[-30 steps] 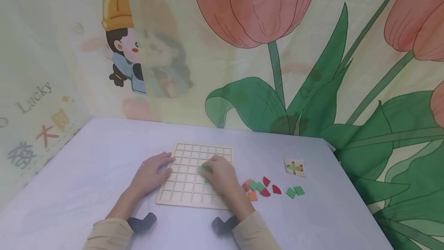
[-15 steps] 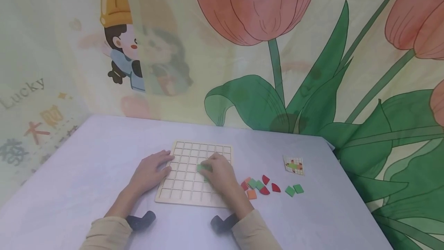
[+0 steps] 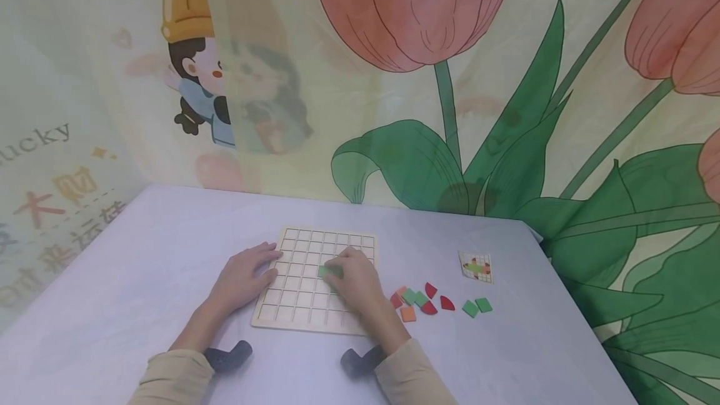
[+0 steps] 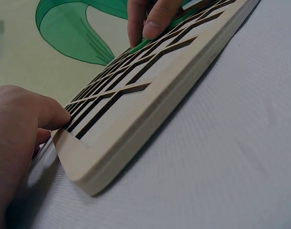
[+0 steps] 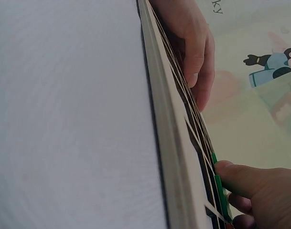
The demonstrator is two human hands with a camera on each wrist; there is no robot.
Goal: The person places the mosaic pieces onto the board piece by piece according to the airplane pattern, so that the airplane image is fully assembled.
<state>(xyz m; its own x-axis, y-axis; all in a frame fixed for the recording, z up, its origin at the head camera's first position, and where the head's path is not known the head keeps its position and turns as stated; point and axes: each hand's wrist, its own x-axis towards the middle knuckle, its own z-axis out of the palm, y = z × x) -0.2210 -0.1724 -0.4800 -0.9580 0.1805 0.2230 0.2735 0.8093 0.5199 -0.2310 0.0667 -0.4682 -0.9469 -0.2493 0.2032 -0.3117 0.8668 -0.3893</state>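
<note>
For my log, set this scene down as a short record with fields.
Left hand: rests at the left edge of the board
Right hand: over the board, touching a green piece; grip unclear
Board: pale grid, flat on the table
Loose pieces: green, red, orange; right of the board
Card: patterned, farther back than the loose pieces

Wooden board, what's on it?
On the wooden board, green pieces and something red show by the right hand; the left hand rests at the edge. Whatever else the right hand covers can't be seen.
</note>
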